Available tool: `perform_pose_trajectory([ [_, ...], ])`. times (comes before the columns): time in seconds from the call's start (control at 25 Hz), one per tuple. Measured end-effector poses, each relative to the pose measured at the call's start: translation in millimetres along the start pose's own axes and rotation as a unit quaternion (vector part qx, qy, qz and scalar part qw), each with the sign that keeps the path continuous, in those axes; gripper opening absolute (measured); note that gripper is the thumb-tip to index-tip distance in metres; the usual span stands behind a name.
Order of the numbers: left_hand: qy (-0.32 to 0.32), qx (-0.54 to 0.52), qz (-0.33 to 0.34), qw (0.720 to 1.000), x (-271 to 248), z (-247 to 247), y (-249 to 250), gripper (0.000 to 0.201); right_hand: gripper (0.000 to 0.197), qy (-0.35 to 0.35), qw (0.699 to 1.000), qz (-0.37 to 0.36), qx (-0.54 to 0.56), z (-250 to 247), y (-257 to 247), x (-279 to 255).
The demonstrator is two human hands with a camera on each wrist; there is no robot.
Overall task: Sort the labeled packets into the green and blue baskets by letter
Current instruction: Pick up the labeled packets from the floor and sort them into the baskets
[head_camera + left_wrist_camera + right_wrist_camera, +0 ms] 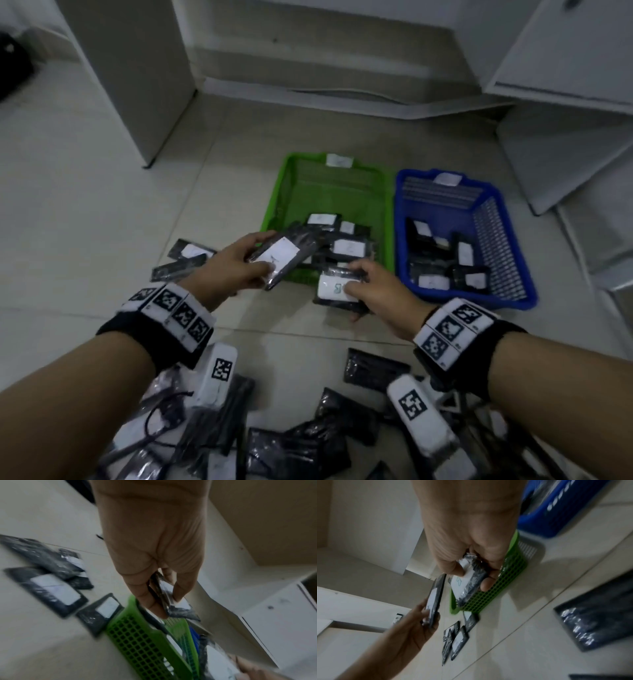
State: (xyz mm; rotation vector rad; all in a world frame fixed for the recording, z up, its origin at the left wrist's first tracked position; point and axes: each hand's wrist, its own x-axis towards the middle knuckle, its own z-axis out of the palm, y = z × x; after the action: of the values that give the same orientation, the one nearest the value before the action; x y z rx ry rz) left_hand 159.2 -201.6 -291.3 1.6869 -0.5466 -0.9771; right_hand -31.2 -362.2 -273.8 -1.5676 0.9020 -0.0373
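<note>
Both hands are loaded: your left hand pinches one packet by its edge over the near-left corner of the green basket, and your right hand grips a second packet just short of that basket's near rim. Judge each packet light, thin, slightly flexible, with slick film wrap. Hold by the long edges, thumb clear of the white label. From the green basket, the blue basket lies at 3 o'clock; unsorted packets lie at 6 o'clock.
</note>
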Motion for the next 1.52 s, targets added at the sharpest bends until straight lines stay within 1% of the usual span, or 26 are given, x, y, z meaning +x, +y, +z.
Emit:
perform_pose_trajectory([
  [0.08,-0.011,0.031,0.006,0.999,27,45,27,0.049,0.027,0.019,0.999,-0.004,-0.031,-53,3,-12],
  [0.16,-0.011,0.055,0.0,0.998,54,96,44,0.045,0.025,0.046,0.998,-0.006,-0.043,-102,13,-22],
  [0.28,-0.016,0.093,-0.021,0.995,83,172,41,0.044,0.028,0.117,0.993,0.002,0.008,-160,49,-39],
  [0.32,-0.006,0.123,-0.027,0.992,91,195,33,0.045,0.027,0.142,0.989,0.0,0.036,-174,65,-45],
  [0.4,0.02,0.198,-0.019,0.98,97,228,19,0.044,0.02,0.167,0.982,0.004,0.093,-191,98,-56],
  [0.48,0.045,0.256,0.015,0.966,93,250,10,0.051,0.013,0.166,0.972,0.024,0.162,-201,122,-64],
  [0.52,0.045,0.269,0.038,0.961,89,259,7,0.058,0.013,0.162,0.967,0.031,0.195,-203,129,-65],
  [0.6,0.026,0.305,0.07,0.95,81,268,6,0.068,0.016,0.15,0.961,0.03,0.231,-203,131,-60],
  [0.68,0.021,0.373,0.105,0.922,74,278,0,0.067,0.018,0.139,0.959,0.006,0.245,-201,125,-49],
  [0.8,0.083,0.434,0.19,0.876,65,279,-11,0.056,0.028,0.141,0.959,-0.035,0.242,-191,110,-21],
  [0.88,0.117,0.474,0.224,0.843,53,270,-18,0.049,0.029,0.154,0.962,-0.048,0.22,-182,96,2],
  [0.96,0.164,0.527,0.203,0.809,34,255,-26,0.05,0.031,0.137,0.97,-0.048,0.197,-168,80,25],
  [1.04,0.202,0.559,0.161,0.788,15,237,-33,0.055,0.036,0.087,0.979,-0.045,0.18,-148,64,46],
  [1.08,0.203,0.572,0.144,0.781,6,226,-36,0.057,0.036,0.065,0.983,-0.047,0.164,-134,58,54],
  [1.12,0.192,0.583,0.129,0.779,-1,215,-38,0.058,0.033,0.058,0.985,-0.054,0.151,-119,53,61],
  [1.2,0.133,0.609,0.104,0.775,-9,201,-40,0.064,0.02,0.089,0.983,-0.069,0.145,-95,49,69],
  [1.24,0.111,0.624,0.099,0.767,-11,198,-40,0.068,0.016,0.114,0.981,-0.071,0.138,-88,49,72],
  [1.32,0.11,0.644,0.085,0.752,-13,195,-39,0.072,0.02,0.156,0.983,-0.08,0.056,-78,48,76],
  [1.36,0.12,0.642,0.073,0.754,-14,194,-37,0.072,0.024,0.167,0.982,-0.088,-0.001,-77,48,77],
  [1.4,0.125,0.633,0.058,0.762,-14,192,-36,0.072,0.026,0.167,0.98,-0.095,-0.048,-77,49,77],
  [1.44,0.126,0.622,0.047,0.771,-13,190,-36,0.072,0.027,0.156,0.979,-0.101,-0.082,-77,49,75],
  [1.52,0.112,0.609,0.055,0.784,-11,183,-37,0.074,0.031,0.129,0.973,-0.105,-0.159,-80,49,70],
])
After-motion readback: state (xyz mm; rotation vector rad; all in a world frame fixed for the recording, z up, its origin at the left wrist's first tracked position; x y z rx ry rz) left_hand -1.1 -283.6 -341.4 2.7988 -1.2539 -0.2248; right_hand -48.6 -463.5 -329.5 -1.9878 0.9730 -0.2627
